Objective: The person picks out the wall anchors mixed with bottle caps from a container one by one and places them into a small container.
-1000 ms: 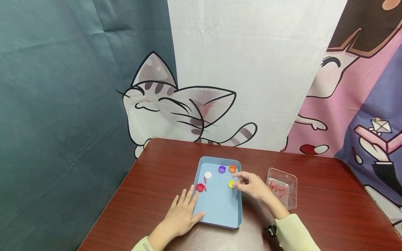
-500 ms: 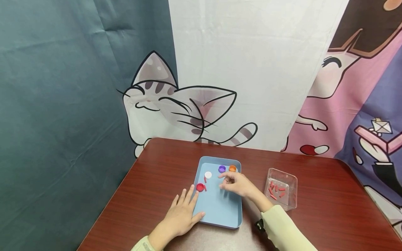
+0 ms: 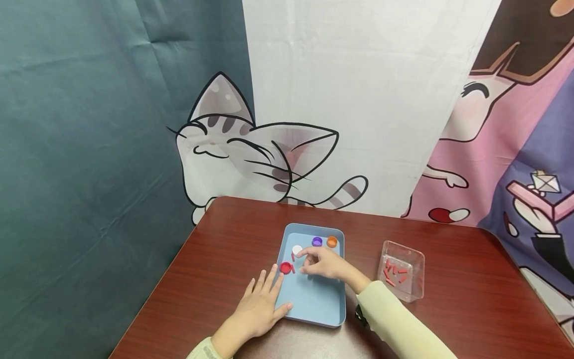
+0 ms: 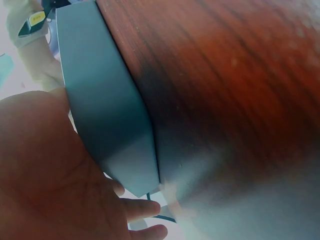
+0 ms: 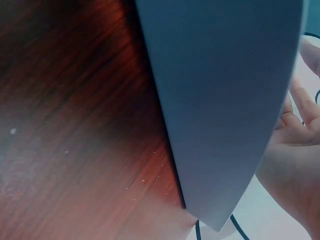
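Observation:
My left hand [image 3: 257, 306] lies with fingers spread along the left edge of a light-blue tray [image 3: 309, 309], thumb at its near left corner. In the left wrist view, my palm is beside the tray's outer wall [image 4: 102, 90]. My right hand [image 3: 325, 264] hovers over the tray, index finger and thumb apart, with nothing visible between them. Its index fingertip is near a white round cap [image 3: 296, 250]. A red cap [image 3: 285, 268] and two small red sticks [image 3: 293, 269] lie left of it. Purple [image 3: 317, 242] and orange caps [image 3: 332, 242] lie at the back; my right hand hides the yellow one's spot.
A clear plastic box [image 3: 417, 279] with several red sticks [image 3: 402, 279] stands on the brown table [image 3: 471, 299], right of the tray. A printed cloth [image 3: 358, 99] hangs behind the table's far edge.
My right hand has moved left across the tray, from beside the yellow cap toward the white cap and the red sticks. My left hand has stayed put.

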Motion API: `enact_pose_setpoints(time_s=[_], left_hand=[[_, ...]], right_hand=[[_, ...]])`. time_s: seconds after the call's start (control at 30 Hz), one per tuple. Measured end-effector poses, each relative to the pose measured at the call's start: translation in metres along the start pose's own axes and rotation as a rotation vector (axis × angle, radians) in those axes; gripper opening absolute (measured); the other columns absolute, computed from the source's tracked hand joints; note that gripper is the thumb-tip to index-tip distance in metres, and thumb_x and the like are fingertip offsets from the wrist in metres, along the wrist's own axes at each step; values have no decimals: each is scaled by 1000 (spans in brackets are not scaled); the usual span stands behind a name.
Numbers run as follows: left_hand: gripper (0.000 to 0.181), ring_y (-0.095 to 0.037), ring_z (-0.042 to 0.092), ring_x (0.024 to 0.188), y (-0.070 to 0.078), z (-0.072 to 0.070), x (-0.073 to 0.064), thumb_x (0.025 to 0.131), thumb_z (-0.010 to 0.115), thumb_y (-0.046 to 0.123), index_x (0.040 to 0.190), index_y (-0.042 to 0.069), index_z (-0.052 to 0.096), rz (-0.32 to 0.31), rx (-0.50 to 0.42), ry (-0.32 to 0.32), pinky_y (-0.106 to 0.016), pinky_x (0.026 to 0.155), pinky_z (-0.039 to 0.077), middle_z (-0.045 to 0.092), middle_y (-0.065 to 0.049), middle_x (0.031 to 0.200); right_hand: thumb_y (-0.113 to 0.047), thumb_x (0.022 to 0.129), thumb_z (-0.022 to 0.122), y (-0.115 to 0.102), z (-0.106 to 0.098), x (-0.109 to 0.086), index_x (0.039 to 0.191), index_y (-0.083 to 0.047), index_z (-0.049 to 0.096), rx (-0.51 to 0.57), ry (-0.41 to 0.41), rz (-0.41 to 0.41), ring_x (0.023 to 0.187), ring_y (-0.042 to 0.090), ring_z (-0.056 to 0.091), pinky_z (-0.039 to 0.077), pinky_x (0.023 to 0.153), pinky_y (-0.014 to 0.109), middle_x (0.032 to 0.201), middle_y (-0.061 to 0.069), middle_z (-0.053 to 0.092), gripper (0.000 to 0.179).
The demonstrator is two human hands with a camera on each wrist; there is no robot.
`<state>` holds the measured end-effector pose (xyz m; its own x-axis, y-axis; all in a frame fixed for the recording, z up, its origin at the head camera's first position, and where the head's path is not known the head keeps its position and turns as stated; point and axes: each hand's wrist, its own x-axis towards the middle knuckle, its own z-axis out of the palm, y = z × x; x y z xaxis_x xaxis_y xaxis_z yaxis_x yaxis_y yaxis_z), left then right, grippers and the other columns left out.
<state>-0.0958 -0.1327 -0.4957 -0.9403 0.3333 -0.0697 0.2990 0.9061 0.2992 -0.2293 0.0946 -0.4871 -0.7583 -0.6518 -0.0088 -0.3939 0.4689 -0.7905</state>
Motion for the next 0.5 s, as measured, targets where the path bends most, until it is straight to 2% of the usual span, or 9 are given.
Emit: enact_pose_setpoints(time_s=[0.17, 0.5], left_hand=[[78, -45, 22, 151, 0, 0, 1, 102, 42, 60, 159, 7, 31, 3, -2, 2, -65, 117, 23, 15, -14, 169], [78, -45, 23, 151, 1, -2, 0, 103, 43, 59, 159, 7, 32, 11, 6, 6, -65, 116, 24, 15, -14, 169]], right_hand=[[-19, 88, 80, -1, 3, 5, 121, -5, 70, -37, 2, 28, 70, 7, 58, 49, 65, 22, 77, -8, 66, 37], [-18, 86, 81, 1, 14, 13, 118, -8, 71, -90, -34, 29, 65, 4, 54, 44, 60, 22, 75, -7, 66, 35]])
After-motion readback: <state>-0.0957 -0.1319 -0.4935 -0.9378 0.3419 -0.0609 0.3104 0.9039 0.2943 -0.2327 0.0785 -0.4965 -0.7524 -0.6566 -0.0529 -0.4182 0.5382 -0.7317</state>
